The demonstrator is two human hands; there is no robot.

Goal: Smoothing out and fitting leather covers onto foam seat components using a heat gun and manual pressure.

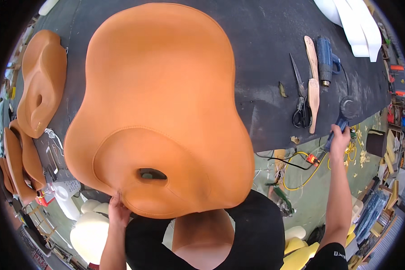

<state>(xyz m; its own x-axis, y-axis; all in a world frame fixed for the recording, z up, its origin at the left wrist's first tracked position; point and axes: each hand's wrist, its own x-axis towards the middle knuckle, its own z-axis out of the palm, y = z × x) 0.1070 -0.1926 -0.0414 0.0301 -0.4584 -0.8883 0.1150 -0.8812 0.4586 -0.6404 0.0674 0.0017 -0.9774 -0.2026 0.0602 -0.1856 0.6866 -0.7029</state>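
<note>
A large orange upholstered seat shell [162,81] with stitched seams and an oval hole rests on the dark tabletop, its near edge overhanging toward my body. My left hand [119,211] grips its lower left edge; the fingertips are partly hidden beneath it. Off to the right, my right hand [339,139] is closed round the dark blue handle of a tool with a round grey head [347,108]. That head is at the table's right front edge, and a dark cord shows beside it.
On the right of the dark table [270,58] lie black-handled scissors [300,103], two wooden sticks [313,85] and a blue heat gun [325,60]. White moulded parts [355,27] are at far right. More orange shells [42,85] stand left. Cables [301,180] cross the floor.
</note>
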